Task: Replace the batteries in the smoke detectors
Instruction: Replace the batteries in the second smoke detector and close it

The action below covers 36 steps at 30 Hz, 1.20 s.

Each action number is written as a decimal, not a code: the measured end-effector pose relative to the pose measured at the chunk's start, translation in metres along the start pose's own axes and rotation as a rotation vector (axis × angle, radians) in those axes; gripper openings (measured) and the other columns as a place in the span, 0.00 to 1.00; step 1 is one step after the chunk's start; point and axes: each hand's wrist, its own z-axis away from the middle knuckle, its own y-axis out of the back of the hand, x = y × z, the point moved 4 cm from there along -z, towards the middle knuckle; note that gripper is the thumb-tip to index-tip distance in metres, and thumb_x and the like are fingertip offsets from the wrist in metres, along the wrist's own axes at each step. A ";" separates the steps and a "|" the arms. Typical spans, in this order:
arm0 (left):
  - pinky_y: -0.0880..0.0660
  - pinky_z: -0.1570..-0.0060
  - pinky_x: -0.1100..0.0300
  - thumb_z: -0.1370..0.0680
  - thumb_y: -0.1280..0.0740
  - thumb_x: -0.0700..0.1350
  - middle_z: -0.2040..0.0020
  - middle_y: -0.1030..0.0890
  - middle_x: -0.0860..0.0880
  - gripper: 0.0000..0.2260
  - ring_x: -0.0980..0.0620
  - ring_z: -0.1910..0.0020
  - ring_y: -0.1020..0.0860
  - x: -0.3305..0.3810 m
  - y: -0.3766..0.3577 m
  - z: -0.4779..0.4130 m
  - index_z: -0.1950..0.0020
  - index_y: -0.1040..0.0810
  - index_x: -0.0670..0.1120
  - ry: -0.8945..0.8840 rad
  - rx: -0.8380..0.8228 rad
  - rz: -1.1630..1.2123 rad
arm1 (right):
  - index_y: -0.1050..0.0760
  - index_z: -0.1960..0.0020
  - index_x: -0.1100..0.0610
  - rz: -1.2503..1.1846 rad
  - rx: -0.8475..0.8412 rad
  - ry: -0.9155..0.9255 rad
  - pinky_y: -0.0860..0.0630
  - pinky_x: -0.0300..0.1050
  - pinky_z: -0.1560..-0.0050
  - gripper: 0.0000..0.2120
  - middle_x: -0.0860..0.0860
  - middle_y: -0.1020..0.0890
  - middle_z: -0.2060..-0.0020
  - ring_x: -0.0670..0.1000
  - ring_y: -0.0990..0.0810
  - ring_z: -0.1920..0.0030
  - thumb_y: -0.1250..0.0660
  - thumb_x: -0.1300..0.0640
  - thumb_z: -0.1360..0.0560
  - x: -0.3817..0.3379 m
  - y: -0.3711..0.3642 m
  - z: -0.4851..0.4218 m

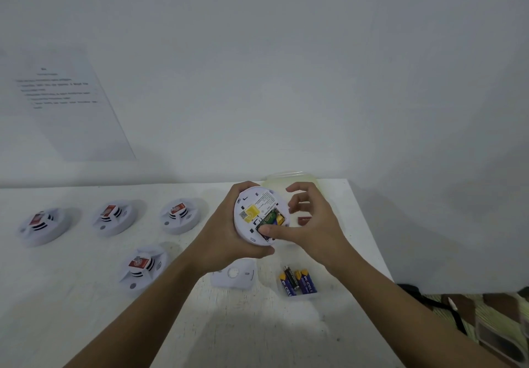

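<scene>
My left hand (226, 236) grips a white round smoke detector (252, 213), back side up, above the table. Its battery compartment (270, 220) is uncovered, showing a green board and a yellow-tipped battery. My right hand (309, 227) presses its thumb onto a battery at the compartment's lower edge, with the other fingers curled above the detector's right rim. Three blue-and-yellow batteries (296, 283) lie in a small clear tray near the table's front right. A white mounting plate (234, 276) lies under my left wrist.
Several other white smoke detectors with red labels sit on the white table (86, 310): three in a row (114, 217) at the left and one nearer (141, 266). A clear plastic container (289, 178) stands by the wall. A printed sheet (65, 101) hangs at left. A patterned bag (481, 316) lies off the table's right edge.
</scene>
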 end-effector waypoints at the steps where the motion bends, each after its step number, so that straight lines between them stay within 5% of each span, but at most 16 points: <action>1: 0.19 0.48 0.62 0.38 0.16 0.36 0.42 0.23 0.61 0.42 0.54 0.38 0.22 -0.001 0.000 -0.001 0.31 0.33 0.53 -0.006 -0.007 -0.012 | 0.29 0.40 0.45 -0.044 -0.028 -0.037 0.21 0.39 0.54 0.36 0.49 0.20 0.50 0.49 0.19 0.47 0.15 0.48 0.42 0.000 -0.001 -0.001; 13: 0.19 0.46 0.62 0.36 0.16 0.38 0.41 0.23 0.63 0.41 0.56 0.37 0.23 0.003 0.005 0.001 0.31 0.34 0.56 -0.022 -0.050 -0.079 | 0.29 0.41 0.46 -0.117 -0.066 -0.197 0.18 0.41 0.57 0.36 0.49 0.17 0.51 0.49 0.15 0.54 0.14 0.52 0.44 -0.003 -0.004 -0.004; 16: 0.19 0.44 0.60 0.36 0.17 0.37 0.41 0.23 0.61 0.41 0.53 0.37 0.23 0.001 0.006 0.003 0.31 0.34 0.55 -0.019 -0.050 -0.074 | 0.24 0.46 0.52 -0.156 -0.068 -0.194 0.17 0.43 0.59 0.27 0.51 0.15 0.54 0.51 0.14 0.56 0.15 0.56 0.40 -0.003 -0.005 -0.003; 19: 0.20 0.44 0.62 0.36 0.16 0.38 0.40 0.23 0.60 0.41 0.52 0.35 0.24 0.000 0.010 0.006 0.30 0.34 0.53 -0.020 -0.029 -0.060 | 0.20 0.51 0.55 -0.170 -0.038 -0.136 0.22 0.35 0.65 0.15 0.51 0.14 0.60 0.48 0.14 0.58 0.18 0.57 0.34 -0.007 -0.007 -0.003; 25: 0.19 0.45 0.61 0.38 0.15 0.39 0.37 0.23 0.57 0.42 0.53 0.36 0.23 -0.006 0.045 0.024 0.30 0.32 0.50 0.018 0.098 -0.086 | 0.19 0.51 0.55 -0.186 0.000 -0.091 0.20 0.43 0.55 0.08 0.50 0.14 0.59 0.48 0.15 0.56 0.32 0.51 0.21 -0.008 -0.025 -0.004; 30: 0.20 0.45 0.64 0.39 0.16 0.35 0.37 0.22 0.57 0.42 0.55 0.36 0.22 -0.020 0.083 0.059 0.31 0.31 0.52 0.091 0.166 -0.077 | 0.20 0.52 0.54 0.319 -0.198 0.168 0.23 0.37 0.57 0.02 0.47 0.17 0.60 0.46 0.19 0.58 0.31 0.56 0.22 0.008 -0.071 -0.003; 36: 0.24 0.47 0.70 0.40 0.15 0.35 0.39 0.22 0.63 0.42 0.61 0.38 0.23 -0.033 0.107 0.085 0.31 0.30 0.50 0.142 0.198 -0.075 | 0.27 0.35 0.55 1.001 -0.539 0.212 0.27 0.48 0.47 0.19 0.53 0.24 0.42 0.55 0.25 0.42 0.33 0.48 0.22 0.029 -0.128 0.002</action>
